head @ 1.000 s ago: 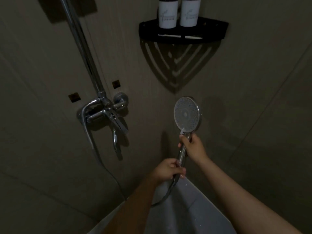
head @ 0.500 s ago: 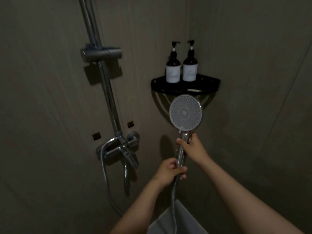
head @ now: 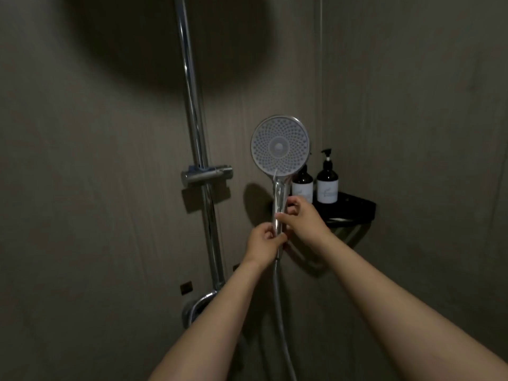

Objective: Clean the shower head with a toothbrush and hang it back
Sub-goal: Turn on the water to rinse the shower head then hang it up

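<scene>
Shower head point(head: 280, 146) risen — now masking one bottle point(head: 302, 185).

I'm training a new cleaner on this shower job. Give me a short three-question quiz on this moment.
1. True or false: the left hand and right hand hold the shower head clear of the rail bracket.
2. Which hand grips the handle higher? A) left B) right
3. Fill in: ___ pump bottles stand on the black corner shelf.
Key: 1 true; 2 B; 3 two.
</scene>
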Available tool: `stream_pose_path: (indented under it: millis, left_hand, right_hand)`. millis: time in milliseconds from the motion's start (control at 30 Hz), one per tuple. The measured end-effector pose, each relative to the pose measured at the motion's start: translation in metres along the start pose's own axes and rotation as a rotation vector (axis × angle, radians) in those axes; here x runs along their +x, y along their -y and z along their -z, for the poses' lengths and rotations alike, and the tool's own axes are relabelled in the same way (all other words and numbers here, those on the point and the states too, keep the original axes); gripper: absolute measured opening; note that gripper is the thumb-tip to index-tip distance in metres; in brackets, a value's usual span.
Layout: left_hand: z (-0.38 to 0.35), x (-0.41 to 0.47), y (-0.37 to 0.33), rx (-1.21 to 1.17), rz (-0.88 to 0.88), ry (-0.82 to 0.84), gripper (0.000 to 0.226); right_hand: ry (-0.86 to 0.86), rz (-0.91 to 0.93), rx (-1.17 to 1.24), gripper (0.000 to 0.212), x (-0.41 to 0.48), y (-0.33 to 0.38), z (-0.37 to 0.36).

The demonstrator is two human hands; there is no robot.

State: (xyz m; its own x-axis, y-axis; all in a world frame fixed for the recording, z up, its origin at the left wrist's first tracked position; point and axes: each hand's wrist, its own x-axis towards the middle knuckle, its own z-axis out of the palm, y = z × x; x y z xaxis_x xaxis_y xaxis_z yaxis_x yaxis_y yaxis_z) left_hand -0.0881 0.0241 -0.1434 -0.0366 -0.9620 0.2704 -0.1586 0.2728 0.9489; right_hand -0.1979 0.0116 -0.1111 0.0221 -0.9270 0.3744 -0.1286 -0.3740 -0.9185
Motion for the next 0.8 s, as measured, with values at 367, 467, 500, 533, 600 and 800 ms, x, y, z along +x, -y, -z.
stream_pose_path:
  millis: [367, 467, 500, 533, 600, 800]
  left_hand:
    - [0.057, 0.069, -0.049, 0.025, -0.081, -0.188, 0.019]
    - [0.065, 0.076, -0.037, -0.025, -0.055, -0.257, 0.013]
    - [0.067, 0.079, -0.035, -0.037, -0.052, -0.286, 0.011]
    - [0.067, 0.081, -0.034, -0.058, -0.042, -0.311, 0.011]
    - [0.069, 0.085, -0.029, -0.102, -0.014, -0.339, 0.013]
    - [0.061, 0.096, -0.027, -0.143, 0.105, -0.366, 0.016]
  right_hand:
    - [0.067, 0.102, 0.168, 0.026, 0.102, 0.110, -0.019]
    - [0.092, 0.120, 0.160, 0.025, 0.122, 0.127, -0.026]
    - [0.098, 0.126, 0.159, 0.024, 0.127, 0.130, -0.029]
    - [0.103, 0.131, 0.166, 0.025, 0.130, 0.134, -0.034]
    - [0.122, 0.142, 0.175, 0.031, 0.136, 0.140, -0.043]
    - [0.173, 0.164, 0.072, 0.030, 0.154, 0.144, -0.051]
